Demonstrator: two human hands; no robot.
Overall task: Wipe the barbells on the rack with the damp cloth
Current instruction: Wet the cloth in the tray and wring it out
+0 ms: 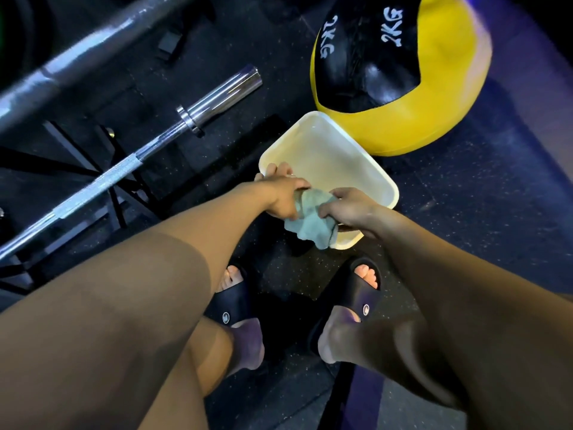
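Note:
A pale green cloth (305, 226) hangs bunched over the near corner of a cream square basin (328, 150) on the floor. My left hand (283, 195) grips the cloth's left end and my right hand (347, 209) grips its right end, with the cloth stretched between them. A chrome barbell (148, 152) lies diagonally on a low black rack to the left, its sleeve end pointing toward the basin. A second, thicker grey bar (86, 54) runs above it at the upper left.
A yellow and black 2KG medicine ball (434, 97) sits right behind the basin. My feet in black slides (359, 293) stand just in front of the basin on dark speckled rubber flooring. Black rack struts (102, 169) spread under the barbell.

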